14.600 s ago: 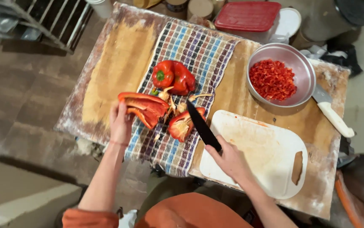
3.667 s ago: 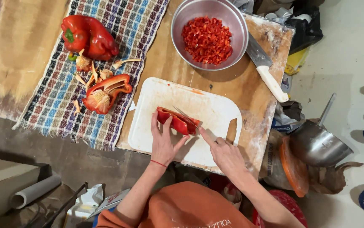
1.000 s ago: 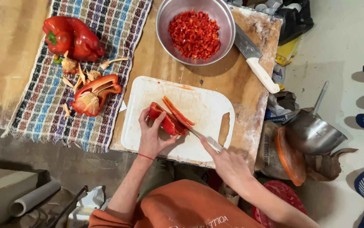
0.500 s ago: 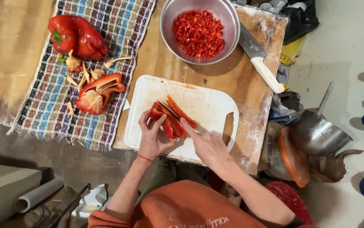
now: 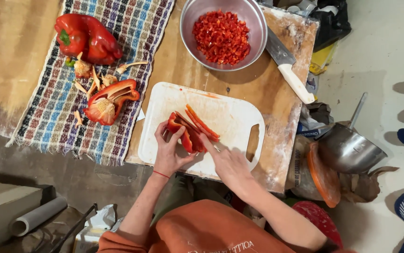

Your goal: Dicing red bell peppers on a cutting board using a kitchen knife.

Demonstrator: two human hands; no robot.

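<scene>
grip: our left hand (image 5: pixel 168 149) pins the pepper piece (image 5: pixel 187 133) flat on the board (image 5: pixel 232 117); our right hand (image 5: pixel 227 161) touches its near end, knife not visible. pepper: light, crisp, slick-skinned, we judge; best held skin down, fingers curled back.

light: soft, even | shadows: faint | focus: sharp | glare: none

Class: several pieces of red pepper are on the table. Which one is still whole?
The whole red pepper at the cloth's far end, green stem on. The others are cut open, sliced or diced.
</scene>
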